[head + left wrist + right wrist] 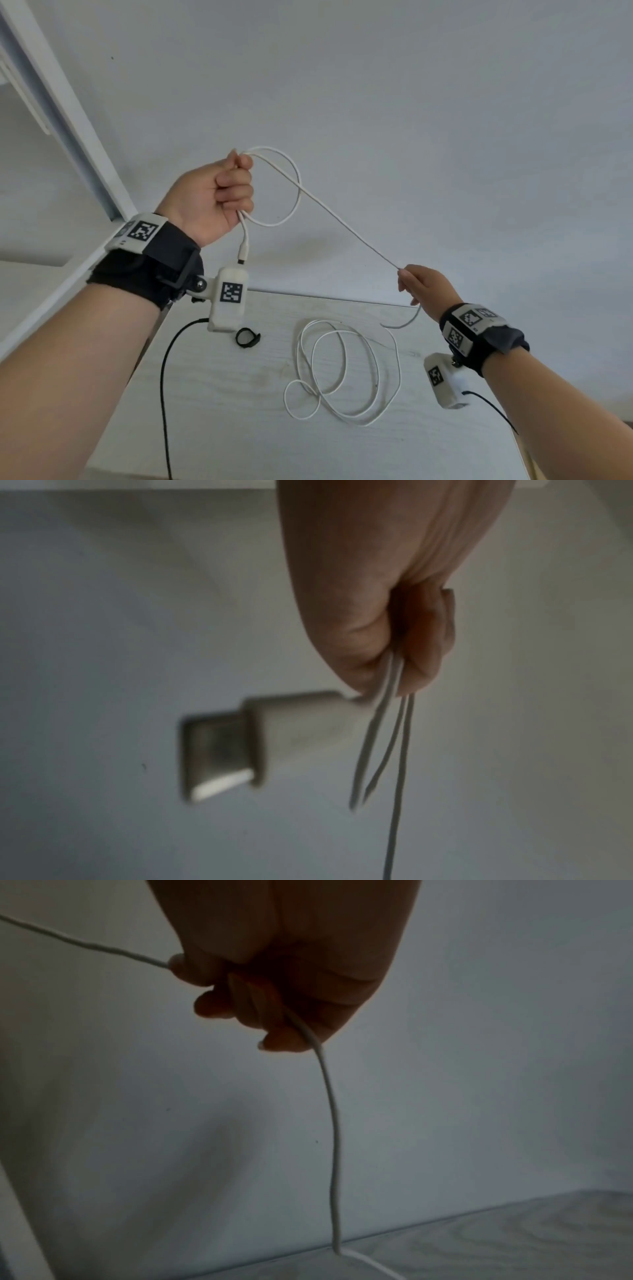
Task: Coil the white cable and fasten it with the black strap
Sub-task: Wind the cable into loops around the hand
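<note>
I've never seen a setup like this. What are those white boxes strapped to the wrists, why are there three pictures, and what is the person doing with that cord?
No robot here: a person works with bare hands. The white boxes are small cameras, one worn on each wrist; a third camera sits on the head. So the wide picture looks down at both arms, and the two dim close-ups each look along one hand.

The left hand grips one finished loop of the white cable, with the cable's plug dangling below the fist; that plug looms large and blurred in the left wrist view. The right hand pinches the cable farther along, stretching it straight between the hands.

The remaining cable lies in loose loops on the pale wooden table. The black strap rests there too, untouched.
</note>
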